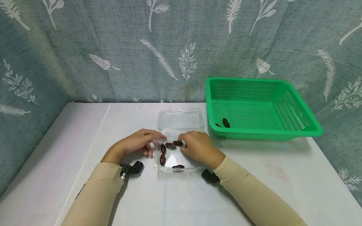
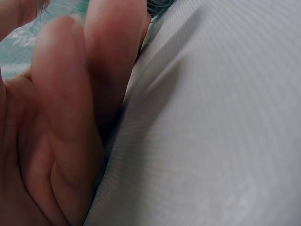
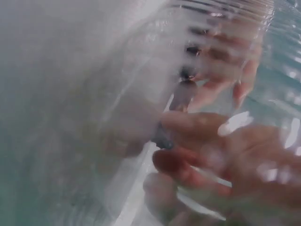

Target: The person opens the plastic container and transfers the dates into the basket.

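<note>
A clear plastic clamshell box (image 1: 195, 161) lies with its lid (image 1: 181, 119) folded back. Inside, brown dates line the left side, one of them a lower-left date (image 1: 162, 159), and another date (image 1: 170, 145) lies along the back. A single date (image 1: 178, 166) sits by the front wall. My right hand (image 1: 199, 147) reaches into the box and pinches a date (image 1: 178, 143) at the back row's right end; the right wrist view shows it blurred through plastic. My left hand (image 1: 141, 140) rests at the box's left rim, fingers loosely bent and fingertips touching the edge.
A green plastic basket (image 1: 263, 135) stands at the back right, with a date (image 1: 226, 122) and part of another near its front left corner. White cloth (image 1: 181, 201) covers the table. A leaf-patterned curtain (image 1: 118, 40) hangs behind and at both sides.
</note>
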The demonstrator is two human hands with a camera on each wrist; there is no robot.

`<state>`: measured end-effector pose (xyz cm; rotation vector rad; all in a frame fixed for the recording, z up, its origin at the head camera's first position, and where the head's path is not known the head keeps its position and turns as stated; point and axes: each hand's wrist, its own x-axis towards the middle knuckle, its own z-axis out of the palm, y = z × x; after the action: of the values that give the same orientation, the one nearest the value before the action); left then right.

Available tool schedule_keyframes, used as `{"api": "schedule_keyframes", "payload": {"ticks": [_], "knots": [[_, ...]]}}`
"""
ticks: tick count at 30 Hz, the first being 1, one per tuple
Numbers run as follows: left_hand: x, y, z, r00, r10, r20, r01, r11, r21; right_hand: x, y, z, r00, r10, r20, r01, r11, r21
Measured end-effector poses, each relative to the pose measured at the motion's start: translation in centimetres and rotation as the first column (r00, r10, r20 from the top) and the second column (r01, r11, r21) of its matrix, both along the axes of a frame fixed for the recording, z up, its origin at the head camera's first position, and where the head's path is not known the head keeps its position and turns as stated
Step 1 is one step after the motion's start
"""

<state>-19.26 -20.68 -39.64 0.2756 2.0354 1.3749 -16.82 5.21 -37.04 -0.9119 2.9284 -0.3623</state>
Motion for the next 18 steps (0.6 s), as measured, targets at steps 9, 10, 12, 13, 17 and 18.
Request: {"api": "schedule_keyframes", "payload": {"ticks": [9, 10, 12, 13, 17, 18], "knots": [[0.0, 0.01, 0.03, 1.0, -0.001, -0.005, 0.001, 1.0, -0.008, 0.16, -0.05, 0.04, 1.0, -0.006, -0.028, 0.007, 1.0, 0.004], [0.01, 0.01, 0.05, 1.0, -0.001, -0.004, 0.001, 1.0, -0.008, 0.16, -0.06, 0.07, 1.0, -0.004, -0.029, 0.005, 1.0, 0.005], [0.04, 0.02, 0.08, 1.0, -0.001, -0.004, 0.001, 1.0, -0.01, 0.17, -0.06, 0.09, 1.0, -0.003, -0.023, 0.003, 1.0, 0.004], [0.06, 0.02, 0.09, 1.0, -0.003, -0.004, 0.003, 1.0, -0.01, 0.17, -0.05, 0.09, 1.0, -0.003, -0.02, 0.003, 1.0, 0.006], [0.08, 0.03, 0.13, 1.0, -0.007, -0.003, 0.007, 1.0, -0.006, 0.17, -0.04, 0.03, 1.0, -0.007, -0.011, 0.007, 1.0, 0.011], [0.1, 0.04, 0.14, 1.0, -0.008, -0.002, 0.008, 1.0, -0.005, 0.18, -0.03, 0.03, 1.0, -0.008, -0.012, 0.008, 1.0, 0.011]]}}
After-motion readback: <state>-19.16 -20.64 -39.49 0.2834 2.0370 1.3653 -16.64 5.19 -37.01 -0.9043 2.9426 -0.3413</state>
